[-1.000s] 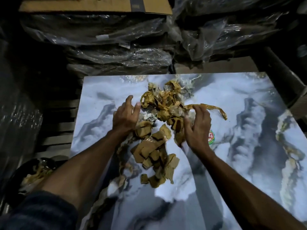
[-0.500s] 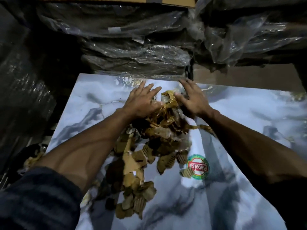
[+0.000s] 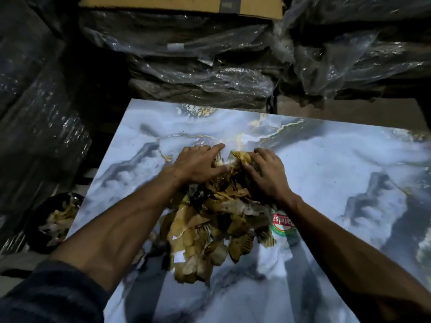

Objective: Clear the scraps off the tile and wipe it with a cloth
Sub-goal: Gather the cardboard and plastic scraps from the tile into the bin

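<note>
head view: the scraps (image 3: 211, 220) are cupped between the flat, spread left hand (image 3: 198, 165) and half-curled right hand (image 3: 265, 173), nothing gripped, apparently for raking across the tile (image 3: 326, 164).

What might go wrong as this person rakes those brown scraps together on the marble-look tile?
Loose pieces at the near end of the scraps sit behind both hands, so the left hand and right hand may leave them behind. Scraps pushed leftward could drop past the tile edge and miss the dark bin.

1 head-worn view, forward and steeply down, close over the tile (image 3: 326, 173)
</note>
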{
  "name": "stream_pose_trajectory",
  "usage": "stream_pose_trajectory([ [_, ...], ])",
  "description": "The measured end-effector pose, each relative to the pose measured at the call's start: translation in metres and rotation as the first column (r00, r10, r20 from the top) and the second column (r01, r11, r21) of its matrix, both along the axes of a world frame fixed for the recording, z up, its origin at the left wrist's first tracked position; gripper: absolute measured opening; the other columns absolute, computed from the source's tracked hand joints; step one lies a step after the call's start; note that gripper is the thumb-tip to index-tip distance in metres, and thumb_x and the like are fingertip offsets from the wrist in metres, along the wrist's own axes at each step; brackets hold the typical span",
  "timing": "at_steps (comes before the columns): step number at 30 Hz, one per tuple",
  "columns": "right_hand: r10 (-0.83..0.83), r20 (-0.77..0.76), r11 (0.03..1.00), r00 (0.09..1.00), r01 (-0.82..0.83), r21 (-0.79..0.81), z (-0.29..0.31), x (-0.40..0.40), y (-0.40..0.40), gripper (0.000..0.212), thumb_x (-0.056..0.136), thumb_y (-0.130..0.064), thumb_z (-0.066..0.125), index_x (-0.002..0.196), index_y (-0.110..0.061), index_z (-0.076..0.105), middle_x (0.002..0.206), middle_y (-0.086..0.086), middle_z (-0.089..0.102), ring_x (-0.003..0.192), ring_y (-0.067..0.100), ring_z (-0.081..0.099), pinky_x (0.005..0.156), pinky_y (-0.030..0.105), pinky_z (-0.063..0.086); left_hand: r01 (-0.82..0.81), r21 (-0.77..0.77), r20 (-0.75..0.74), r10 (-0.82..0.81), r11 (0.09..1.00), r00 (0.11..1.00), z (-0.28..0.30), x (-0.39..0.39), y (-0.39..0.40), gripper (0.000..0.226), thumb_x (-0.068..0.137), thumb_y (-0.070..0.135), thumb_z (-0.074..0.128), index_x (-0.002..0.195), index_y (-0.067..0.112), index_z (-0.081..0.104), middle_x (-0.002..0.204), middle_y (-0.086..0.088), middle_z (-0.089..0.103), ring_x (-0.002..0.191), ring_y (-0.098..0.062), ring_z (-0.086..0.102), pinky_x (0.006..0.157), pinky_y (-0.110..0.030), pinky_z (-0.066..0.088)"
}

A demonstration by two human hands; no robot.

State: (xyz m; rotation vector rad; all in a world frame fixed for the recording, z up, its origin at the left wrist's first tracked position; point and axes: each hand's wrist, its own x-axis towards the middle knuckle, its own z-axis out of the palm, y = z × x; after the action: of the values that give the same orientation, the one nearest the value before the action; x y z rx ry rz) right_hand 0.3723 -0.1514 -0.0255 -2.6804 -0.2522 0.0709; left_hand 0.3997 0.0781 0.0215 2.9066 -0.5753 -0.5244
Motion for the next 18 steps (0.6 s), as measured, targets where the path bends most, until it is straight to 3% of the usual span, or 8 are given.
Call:
stream_pose_trajectory([
  [4, -0.064, -0.033, 0.998, 0.997, 0.064, -0.001, 0.009, -0.05, 0.003, 0.072, 0.089, -0.066, 0.02, 0.138, -0.022, 0.052, 0.147, 0.009, 0.046, 0.139, 0.032, 0.034, 0.114, 0.044, 0.023, -0.076, -0.139, -0.075, 0.066, 0.987, 0.995, 0.008, -0.028, 0.016, 0.072, 0.091, 0.071, 0.029, 0.152, 0.039, 0.006, 0.153, -0.003, 0.039, 0.135, -0.03, 0.043, 0.112, -0.051, 0.03],
  [9, -0.128, -0.112, 0.927, 0.985, 0.159, 0.339, 0.024, -0.084, -0.014, 0.062, 0.092, -0.055, 0.038, 0.145, -0.023, 0.043, 0.157, 0.006, 0.029, 0.144, 0.009, 0.02, 0.119, 0.033, 0.019, -0.28, -0.404, -0.128, 0.25, 0.871, 0.96, 0.013, -0.059, 0.059, 0.068, 0.088, 0.076, 0.018, 0.149, 0.048, 0.003, 0.161, 0.0, 0.023, 0.147, -0.024, 0.021, 0.119, -0.052, 0.013],
  [11, -0.155, -0.113, 0.904, 0.981, 0.188, 0.385, 0.029, -0.088, -0.025, 0.06, 0.093, -0.051, 0.041, 0.146, -0.022, 0.04, 0.157, 0.006, 0.027, 0.139, 0.001, 0.017, 0.116, 0.029, 0.018, -0.379, -0.476, -0.14, 0.357, 0.793, 0.924, 0.012, -0.074, 0.08, 0.068, 0.089, 0.075, 0.021, 0.15, 0.046, 0.01, 0.161, 0.004, 0.019, 0.147, -0.02, 0.021, 0.119, -0.045, 0.018],
  [13, -0.165, -0.122, 0.884, 0.979, 0.202, 0.421, 0.033, -0.09, -0.03, 0.058, 0.096, -0.046, 0.045, 0.147, -0.021, 0.038, 0.157, 0.004, 0.027, 0.14, 0.003, 0.017, 0.119, 0.035, 0.018, -0.446, -0.544, -0.128, 0.455, 0.711, 0.881, 0.005, -0.095, 0.1, 0.063, 0.095, 0.065, 0.028, 0.152, 0.038, 0.02, 0.16, 0.005, 0.023, 0.146, -0.017, 0.026, 0.117, -0.037, 0.023],
  [18, -0.106, -0.127, 0.907, 0.986, 0.148, 0.395, 0.023, -0.084, -0.023, 0.064, 0.095, -0.055, 0.04, 0.151, -0.027, 0.029, 0.161, 0.001, 0.022, 0.148, 0.011, 0.012, 0.121, 0.041, 0.015, -0.6, -0.692, -0.271, 0.626, 0.4, 0.731, -0.03, -0.158, 0.122, 0.08, 0.083, 0.078, 0.027, 0.149, 0.032, 0.031, 0.156, 0.005, 0.032, 0.145, -0.013, 0.027, 0.118, -0.046, 0.025],
])
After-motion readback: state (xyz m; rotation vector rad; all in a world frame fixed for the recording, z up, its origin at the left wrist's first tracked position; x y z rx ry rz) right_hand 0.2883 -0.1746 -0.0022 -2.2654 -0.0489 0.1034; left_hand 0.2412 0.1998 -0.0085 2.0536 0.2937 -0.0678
